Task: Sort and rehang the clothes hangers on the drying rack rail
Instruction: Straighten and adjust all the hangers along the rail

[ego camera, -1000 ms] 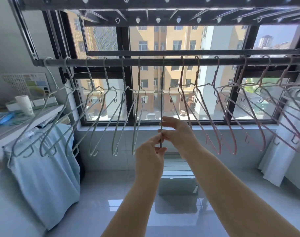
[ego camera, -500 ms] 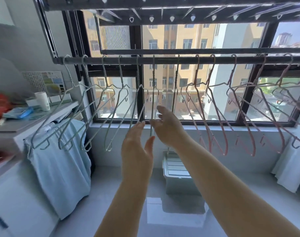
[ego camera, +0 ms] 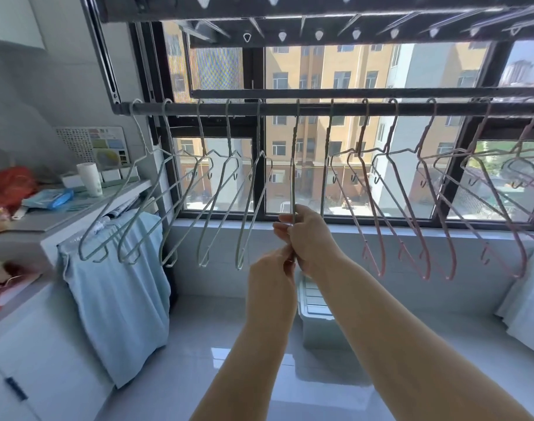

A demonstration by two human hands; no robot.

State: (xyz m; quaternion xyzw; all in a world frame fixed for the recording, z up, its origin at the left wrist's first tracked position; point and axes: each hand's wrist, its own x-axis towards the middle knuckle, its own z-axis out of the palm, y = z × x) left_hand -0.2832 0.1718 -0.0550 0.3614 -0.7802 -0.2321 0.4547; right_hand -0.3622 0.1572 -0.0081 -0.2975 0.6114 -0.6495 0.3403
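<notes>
A dark metal rail [ego camera: 277, 108] runs across the window at head height. Several pale green wire hangers [ego camera: 180, 208] hang along its left half and several pink hangers [ego camera: 393, 208] along its right half. One green hanger [ego camera: 293, 177] hangs edge-on in the middle of the rail. My right hand [ego camera: 308, 238] is shut on the lower part of this hanger. My left hand [ego camera: 274, 275] sits just below and pinches the hanger's bottom end between fingertips. Both hands meet under the rail's centre.
A counter [ego camera: 77, 214] at the left carries a white cup [ego camera: 90, 179] and blue and red items. A light blue cloth [ego camera: 119, 293] hangs over its edge. A plastic box [ego camera: 317, 320] stands on the tiled floor under the window. White fabric [ego camera: 527, 305] hangs at the right.
Half a second ago both hands were open near the middle hanger; now both are closed on it again. The view has shifted so the rail sits a little further right.
</notes>
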